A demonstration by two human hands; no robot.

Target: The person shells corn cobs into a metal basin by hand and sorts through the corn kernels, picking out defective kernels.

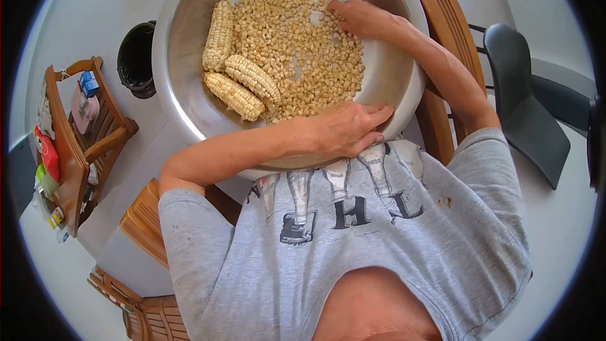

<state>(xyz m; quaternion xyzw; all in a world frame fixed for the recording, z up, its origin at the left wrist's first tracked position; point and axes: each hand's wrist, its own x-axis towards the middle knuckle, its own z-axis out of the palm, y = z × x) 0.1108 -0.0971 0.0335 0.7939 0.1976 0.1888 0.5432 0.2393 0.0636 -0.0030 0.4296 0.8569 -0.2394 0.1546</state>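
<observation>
A wide metal basin (181, 106) sits in front of my body and holds a spread of loose, pale corn kernels (303, 57). Three ears of corn lie along its left side: one upright in view (219, 35), one slanting (254, 79), and one below it (233, 96). My right hand (366, 19) reaches over the far right of the kernels, fingers bent and fingertips down among them; what they pinch, if anything, is hidden. My left hand (347, 127) lies at the basin's near rim, thumb and forefinger on either side of the edge.
A black bin (137, 60) stands on the floor left of the basin. Further left, a wooden chair (95, 145) carries bags and packets. Another wooden chair (148, 316) is at lower left. A wooden seat (451, 31) and a dark grey chair (527, 101) stand on the right.
</observation>
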